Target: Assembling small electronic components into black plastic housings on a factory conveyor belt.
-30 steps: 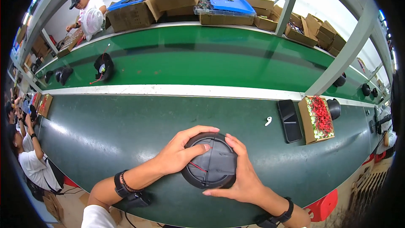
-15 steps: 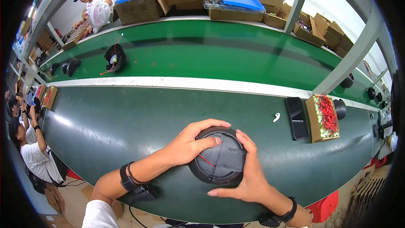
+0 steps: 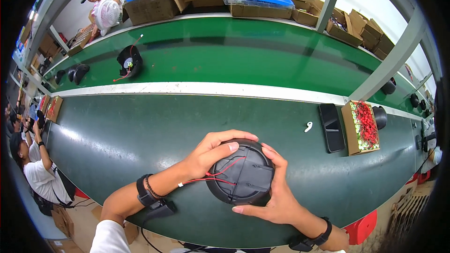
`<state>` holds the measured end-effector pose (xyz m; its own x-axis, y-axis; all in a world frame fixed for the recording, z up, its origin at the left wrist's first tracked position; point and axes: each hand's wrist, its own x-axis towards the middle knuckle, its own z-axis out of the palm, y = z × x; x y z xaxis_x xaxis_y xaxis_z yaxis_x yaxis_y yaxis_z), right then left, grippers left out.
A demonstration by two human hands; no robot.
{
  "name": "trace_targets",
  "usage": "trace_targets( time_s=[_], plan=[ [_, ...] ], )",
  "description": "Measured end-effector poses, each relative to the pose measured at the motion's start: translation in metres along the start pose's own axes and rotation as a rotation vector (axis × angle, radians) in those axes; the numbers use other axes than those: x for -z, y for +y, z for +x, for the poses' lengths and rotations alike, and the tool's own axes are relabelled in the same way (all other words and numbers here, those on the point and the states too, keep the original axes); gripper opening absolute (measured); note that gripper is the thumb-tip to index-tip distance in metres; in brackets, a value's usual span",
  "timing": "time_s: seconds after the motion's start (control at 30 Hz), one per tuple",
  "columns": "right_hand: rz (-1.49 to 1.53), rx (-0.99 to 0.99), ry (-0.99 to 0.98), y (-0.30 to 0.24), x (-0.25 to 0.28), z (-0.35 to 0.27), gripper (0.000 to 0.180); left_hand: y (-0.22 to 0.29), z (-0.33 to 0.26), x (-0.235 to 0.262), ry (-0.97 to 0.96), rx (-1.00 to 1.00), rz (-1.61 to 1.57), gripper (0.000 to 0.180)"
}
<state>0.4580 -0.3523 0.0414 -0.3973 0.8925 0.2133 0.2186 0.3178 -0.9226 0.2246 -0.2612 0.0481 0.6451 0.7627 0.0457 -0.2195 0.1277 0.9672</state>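
A round black plastic housing [image 3: 253,174] is held between my two hands just above the dark green worktable [image 3: 140,133]. My left hand [image 3: 206,157] grips its upper left rim, with the thumb lying along the top face. Around the right side wraps my right hand [image 3: 280,192], its fingers at the upper rim and its thumb by the lower edge. Two red wires [image 3: 218,178] come out of the ribbed top face and run left past my left hand, ending in a small white connector [image 3: 180,184]. The underside of the housing is hidden.
To the right lie a white earbud [image 3: 308,127], a black phone [image 3: 331,128] and a cardboard box [image 3: 354,129] of red-wired parts. Beyond the white ledge runs a green conveyor belt [image 3: 211,56] carrying a black shell [image 3: 130,61] with wires. Co-workers are at the left.
My left thumb has shifted up and left across the housing. More of the red wires and their white connector now show at the left. The head view has moved slightly.
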Motion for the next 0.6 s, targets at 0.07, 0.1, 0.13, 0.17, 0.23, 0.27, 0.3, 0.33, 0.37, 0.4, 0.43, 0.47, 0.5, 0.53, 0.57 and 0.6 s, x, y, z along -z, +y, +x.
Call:
trace_targets(
  time_s=[0.07, 0.1, 0.13, 0.17, 0.23, 0.27, 0.3, 0.33, 0.37, 0.4, 0.43, 0.47, 0.5, 0.53, 0.57, 0.6],
  plan=[
    [-0.014, 0.016, -0.009, 0.0016, 0.0013, 0.0031, 0.135, 0.0023, 0.0007, 0.0021, 0.013, 0.012, 0.06, 0.051],
    [-0.031, 0.029, -0.019, 0.0017, 0.0028, 0.0027, 0.135, 0.0027, 0.0005, 0.0011, 0.024, 0.024, 0.115, 0.057],
    [-0.03, 0.022, -0.02, 0.0024, 0.0039, 0.0023, 0.135, 0.0035, 0.0, -0.0003, 0.025, 0.028, 0.11, 0.057],
    [0.001, 0.013, -0.032, 0.0035, 0.0049, 0.0019, 0.135, 0.0045, -0.0009, -0.0018, 0.03, 0.019, 0.123, 0.059],
    [0.033, 0.014, -0.045, 0.0054, 0.0056, 0.004, 0.136, 0.0035, -0.0012, -0.0001, 0.039, 0.006, 0.143, 0.06],
    [0.038, 0.012, -0.052, 0.0053, 0.0059, 0.0047, 0.136, -0.0002, -0.0014, 0.0013, 0.037, -0.012, 0.133, 0.061],
    [0.042, 0.005, -0.056, 0.0041, 0.0055, 0.0037, 0.136, -0.0029, -0.0018, 0.0007, 0.032, -0.028, 0.118, 0.063],
    [0.041, 0.001, -0.057, 0.0041, 0.0043, 0.0029, 0.136, -0.0036, -0.0006, -0.0018, 0.032, -0.027, 0.115, 0.063],
    [0.023, 0.009, -0.034, 0.0047, 0.0029, 0.0021, 0.137, -0.0041, 0.0019, -0.005, 0.068, -0.122, 0.11, 0.056],
    [0.008, 0.017, -0.012, 0.0055, 0.0023, 0.001, 0.137, -0.0043, 0.0033, -0.007, 0.107, -0.215, 0.108, 0.05],
    [0.009, 0.014, -0.013, 0.0055, 0.0031, 0.0016, 0.137, -0.0031, 0.0031, -0.0052, 0.109, -0.213, 0.106, 0.05],
    [-0.058, 0.034, -0.025, 0.0051, 0.0051, 0.0039, 0.137, -0.0009, 0.0026, -0.0019, 0.075, -0.13, 0.048, 0.05],
    [-0.126, 0.055, -0.037, 0.0045, 0.0068, 0.0054, 0.138, 0.0004, 0.002, -0.0009, 0.04, -0.047, -0.009, 0.051],
    [-0.127, 0.054, -0.037, 0.0041, 0.0074, 0.0059, 0.138, 0.0006, 0.0015, -0.0023, 0.04, -0.047, -0.01, 0.051],
    [-0.155, 0.063, -0.033, 0.0047, 0.0069, 0.0069, 0.138, 0.0006, 0.0029, -0.0025, 0.05, -0.039, -0.023, 0.05],
    [-0.181, 0.075, -0.032, 0.0048, 0.0066, 0.0073, 0.139, 0.0017, 0.003, -0.0033, 0.066, -0.031, -0.034, 0.05]
  ],
)
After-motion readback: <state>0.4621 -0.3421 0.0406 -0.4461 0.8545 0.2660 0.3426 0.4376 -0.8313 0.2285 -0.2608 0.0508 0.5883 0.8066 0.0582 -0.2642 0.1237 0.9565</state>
